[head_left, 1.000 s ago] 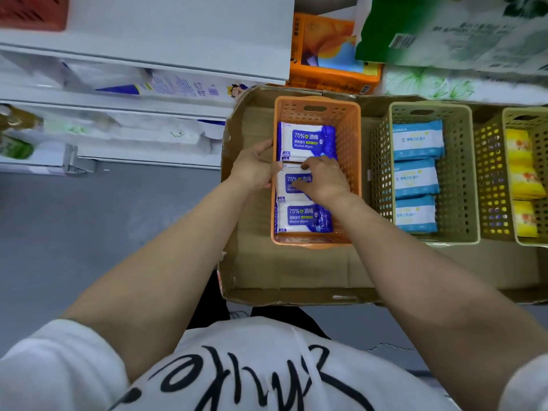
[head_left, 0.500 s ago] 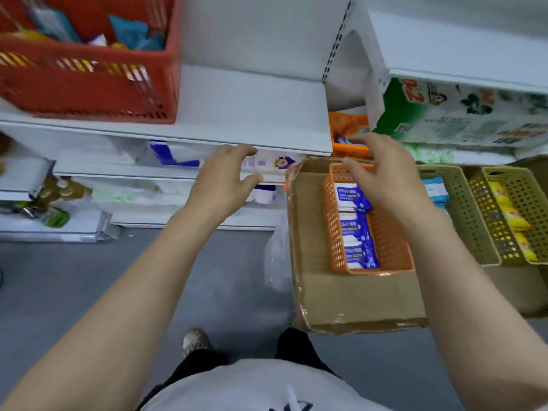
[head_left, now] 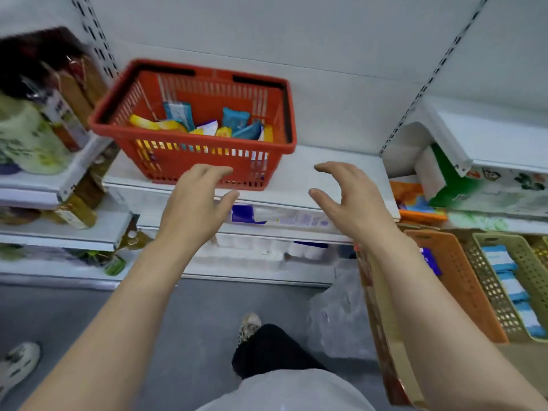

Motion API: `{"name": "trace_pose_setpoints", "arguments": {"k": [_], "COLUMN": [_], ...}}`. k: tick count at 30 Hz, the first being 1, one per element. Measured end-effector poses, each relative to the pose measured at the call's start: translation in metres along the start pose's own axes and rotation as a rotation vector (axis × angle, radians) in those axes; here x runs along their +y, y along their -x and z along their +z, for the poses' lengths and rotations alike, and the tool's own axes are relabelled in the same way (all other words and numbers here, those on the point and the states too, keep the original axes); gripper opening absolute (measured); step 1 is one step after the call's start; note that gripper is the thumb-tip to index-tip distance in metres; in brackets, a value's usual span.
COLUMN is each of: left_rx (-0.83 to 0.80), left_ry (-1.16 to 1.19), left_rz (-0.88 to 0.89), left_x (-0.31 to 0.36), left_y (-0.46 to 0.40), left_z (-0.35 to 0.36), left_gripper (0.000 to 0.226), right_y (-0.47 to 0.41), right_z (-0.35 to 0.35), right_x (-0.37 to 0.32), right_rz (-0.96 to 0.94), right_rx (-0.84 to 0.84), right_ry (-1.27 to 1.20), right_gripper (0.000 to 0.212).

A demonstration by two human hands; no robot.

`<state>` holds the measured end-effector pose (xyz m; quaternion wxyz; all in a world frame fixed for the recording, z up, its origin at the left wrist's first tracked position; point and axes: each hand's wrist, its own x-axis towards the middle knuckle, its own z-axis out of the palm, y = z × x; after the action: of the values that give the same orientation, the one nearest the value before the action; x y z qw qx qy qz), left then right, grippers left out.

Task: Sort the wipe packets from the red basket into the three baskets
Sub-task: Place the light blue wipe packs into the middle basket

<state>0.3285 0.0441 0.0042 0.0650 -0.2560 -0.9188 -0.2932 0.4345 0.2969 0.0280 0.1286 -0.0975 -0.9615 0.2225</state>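
Note:
The red basket [head_left: 189, 155] stands on a white shelf, upper middle, with several blue, yellow and white wipe packets [head_left: 207, 126] loose inside. My left hand [head_left: 192, 203] hovers just below its front wall, fingers relaxed, holding nothing. My right hand [head_left: 350, 200] is raised to the right of the basket, fingers spread and slightly curved, also holding nothing. At the lower right an orange basket [head_left: 456, 280] holds dark blue packets, partly hidden by my right arm. Beside it a beige basket [head_left: 525, 262] holds light blue packets [head_left: 507, 280].
A cardboard box [head_left: 382, 330] holds the sorting baskets at the right. Shelves with bottles and packaged goods [head_left: 35, 134] stand at the left, tissue packs [head_left: 486, 191] at the right. White shelf edge [head_left: 296, 200] runs under my hands. Grey floor and my feet lie below.
The view has swung up and left from the sorting baskets to the red basket. Both hands left the orange basket and rose toward the red basket, holding nothing.

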Motion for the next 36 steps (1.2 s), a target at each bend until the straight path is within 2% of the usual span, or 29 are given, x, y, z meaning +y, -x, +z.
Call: {"name": "trace_pose_setpoints", "arguments": {"k": [6,10,15,18,23,25,28,31,34,36], "left_rx": [0.077,0.037,-0.083,-0.132,-0.218,-0.273,-0.359,-0.444,-0.493,-0.513], "left_ry": [-0.021,-0.056,-0.056,-0.051,-0.032,-0.018,0.032,0.105,0.162,0.209], "left_rz": [-0.037,-0.116,-0.244,-0.302,-0.348,-0.315,-0.239,-0.198,-0.158,-0.148], "left_x": [-0.057,-0.1,-0.145,-0.162,-0.18,-0.186,-0.188,-0.183,-0.176,-0.17], "left_y": [-0.078,-0.148,-0.211,-0.232,-0.257,-0.271,-0.29,-0.307,-0.321,-0.328], "left_z": [-0.01,-0.014,-0.013,-0.007,0.0,0.003,0.007,0.007,0.009,0.013], "left_gripper": [0.04,0.038,0.047,0.049,0.052,0.054,0.056,0.056,0.059,0.06], "right_y": [-0.1,-0.187,-0.29,-0.337,-0.369,-0.367,-0.366,-0.37,-0.36,-0.346], "right_z": [0.03,0.06,0.113,0.146,0.185,0.199,0.208,0.188,0.152,0.133], "right_x": [-0.027,-0.042,-0.05,-0.043,-0.022,-0.015,-0.007,-0.01,-0.028,-0.043], "right_rz": [-0.039,-0.037,-0.066,-0.007,0.162,0.158,0.109,0.129,0.103,0.087], "right_rx": [0.048,0.004,-0.257,-0.377,-0.691,-0.74,-0.593,-0.352,-0.197,-0.134], "right_ry": [-0.067,-0.115,-0.057,0.058,0.228,0.274,0.327,0.212,-0.022,-0.254], "right_gripper": [0.044,0.044,0.048,0.053,0.059,0.055,0.037,0.014,0.005,0.008]}}
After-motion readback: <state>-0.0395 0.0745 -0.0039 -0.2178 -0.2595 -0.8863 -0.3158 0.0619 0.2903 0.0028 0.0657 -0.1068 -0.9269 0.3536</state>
